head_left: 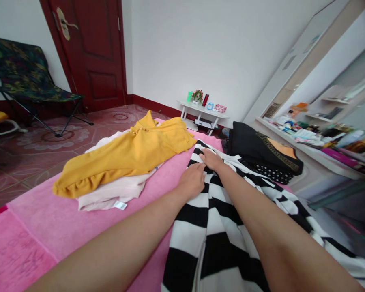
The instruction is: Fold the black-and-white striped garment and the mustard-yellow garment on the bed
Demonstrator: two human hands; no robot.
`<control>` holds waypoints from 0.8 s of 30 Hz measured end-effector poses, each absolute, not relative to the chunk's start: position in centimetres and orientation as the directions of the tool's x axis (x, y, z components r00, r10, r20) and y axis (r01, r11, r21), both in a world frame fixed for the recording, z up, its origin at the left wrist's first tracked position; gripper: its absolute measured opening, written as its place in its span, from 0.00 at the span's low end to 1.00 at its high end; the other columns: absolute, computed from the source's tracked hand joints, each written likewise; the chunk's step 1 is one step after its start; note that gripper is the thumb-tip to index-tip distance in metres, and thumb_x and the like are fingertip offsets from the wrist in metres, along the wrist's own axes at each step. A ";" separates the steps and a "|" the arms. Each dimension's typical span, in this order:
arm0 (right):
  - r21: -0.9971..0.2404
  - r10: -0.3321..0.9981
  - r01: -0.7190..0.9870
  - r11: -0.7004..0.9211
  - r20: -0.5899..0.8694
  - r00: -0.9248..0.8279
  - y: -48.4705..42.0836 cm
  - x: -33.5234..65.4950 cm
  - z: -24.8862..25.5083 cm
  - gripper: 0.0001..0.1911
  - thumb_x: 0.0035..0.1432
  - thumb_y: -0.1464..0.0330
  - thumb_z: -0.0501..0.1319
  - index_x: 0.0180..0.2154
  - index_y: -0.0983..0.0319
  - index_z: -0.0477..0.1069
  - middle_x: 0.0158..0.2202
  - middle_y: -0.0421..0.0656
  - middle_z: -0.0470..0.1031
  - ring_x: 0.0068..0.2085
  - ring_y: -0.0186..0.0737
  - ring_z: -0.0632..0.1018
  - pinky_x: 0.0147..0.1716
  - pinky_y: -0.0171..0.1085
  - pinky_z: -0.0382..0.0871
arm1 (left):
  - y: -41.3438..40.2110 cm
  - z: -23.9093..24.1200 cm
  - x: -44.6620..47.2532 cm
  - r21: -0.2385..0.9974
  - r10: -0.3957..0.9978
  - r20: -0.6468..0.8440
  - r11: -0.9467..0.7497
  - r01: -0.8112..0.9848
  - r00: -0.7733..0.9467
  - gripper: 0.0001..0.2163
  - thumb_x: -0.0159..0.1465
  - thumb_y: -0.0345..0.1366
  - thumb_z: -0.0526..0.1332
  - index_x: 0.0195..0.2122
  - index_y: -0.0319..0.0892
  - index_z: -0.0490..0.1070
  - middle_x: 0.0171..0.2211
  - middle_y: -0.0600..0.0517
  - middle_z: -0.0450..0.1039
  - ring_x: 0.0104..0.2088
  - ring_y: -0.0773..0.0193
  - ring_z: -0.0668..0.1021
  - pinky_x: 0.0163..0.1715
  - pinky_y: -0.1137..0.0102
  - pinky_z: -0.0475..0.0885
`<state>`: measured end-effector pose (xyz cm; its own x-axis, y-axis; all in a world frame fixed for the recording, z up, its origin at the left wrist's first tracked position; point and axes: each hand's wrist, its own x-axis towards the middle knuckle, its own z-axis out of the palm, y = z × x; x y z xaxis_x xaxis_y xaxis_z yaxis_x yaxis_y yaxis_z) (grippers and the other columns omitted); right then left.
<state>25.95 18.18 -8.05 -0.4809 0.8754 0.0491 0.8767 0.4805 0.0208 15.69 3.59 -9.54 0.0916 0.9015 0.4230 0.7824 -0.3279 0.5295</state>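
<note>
A black-and-white striped garment [190, 217] is spread lengthwise over the pink cover [152, 202] in front of me, with a long seam or opening down its middle. My left hand [193, 180] rests on its upper left part, fingers curled closed on the cloth. Just beyond it, my right hand [211, 159] lies on the same garment near its far end, fingers stretched out over the fabric. The two hands almost touch. To their left, a mustard-yellow garment [136, 148] lies on top of a pale pink one [115, 190] with a white tag.
Folded dark clothes [252, 148] are stacked at the right, beside a cluttered white shelf unit [310, 142]. A low white stand [200, 108] with small items is by the far wall. On the left are a folding chair [27, 77] and a red door [94, 52].
</note>
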 end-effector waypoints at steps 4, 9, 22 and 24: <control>0.037 0.831 0.835 0.548 0.085 -0.550 13.7 27.8 -7.5 0.24 0.66 0.66 0.43 0.62 0.63 0.56 0.66 0.49 0.51 0.65 0.47 0.54 0.61 0.52 0.50 | 3.8 -9.6 15.2 0.583 0.896 0.433 -0.362 0.727 0.098 0.14 0.63 0.27 0.50 0.45 0.40 0.71 0.50 0.47 0.71 0.52 0.61 0.71 0.55 0.67 0.64; 0.038 0.748 0.757 0.653 0.123 -0.652 5.8 31.4 -8.1 0.25 0.64 0.68 0.46 0.62 0.65 0.56 0.66 0.53 0.51 0.66 0.50 0.53 0.59 0.53 0.55 | 3.5 -9.7 15.1 0.512 0.906 0.396 -0.354 0.783 0.150 0.13 0.65 0.30 0.49 0.46 0.42 0.70 0.50 0.48 0.70 0.53 0.62 0.70 0.56 0.67 0.63; -0.299 0.628 0.555 0.776 0.451 -0.635 -7.5 34.9 -7.1 0.24 0.59 0.72 0.54 0.57 0.56 0.61 0.55 0.46 0.67 0.54 0.40 0.71 0.51 0.40 0.67 | -6.0 -9.0 15.7 0.287 0.921 0.219 -0.377 0.881 0.323 0.26 0.68 0.41 0.44 0.62 0.29 0.54 0.66 0.38 0.48 0.65 0.53 0.53 0.63 0.59 0.50; -0.284 0.553 0.476 0.832 0.479 -0.681 -8.3 34.8 -6.5 0.19 0.59 0.71 0.56 0.53 0.56 0.65 0.49 0.45 0.70 0.48 0.40 0.73 0.46 0.38 0.68 | -8.0 -8.8 15.3 0.300 0.902 0.265 -0.412 0.861 0.339 0.23 0.67 0.38 0.46 0.61 0.31 0.58 0.64 0.40 0.54 0.64 0.55 0.58 0.62 0.62 0.53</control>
<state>34.78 -8.32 -6.45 -0.6814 0.5535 0.4789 0.4764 0.8321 -0.2839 15.32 -7.96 -8.83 0.3392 0.9025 0.2655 0.8606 -0.4117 0.2997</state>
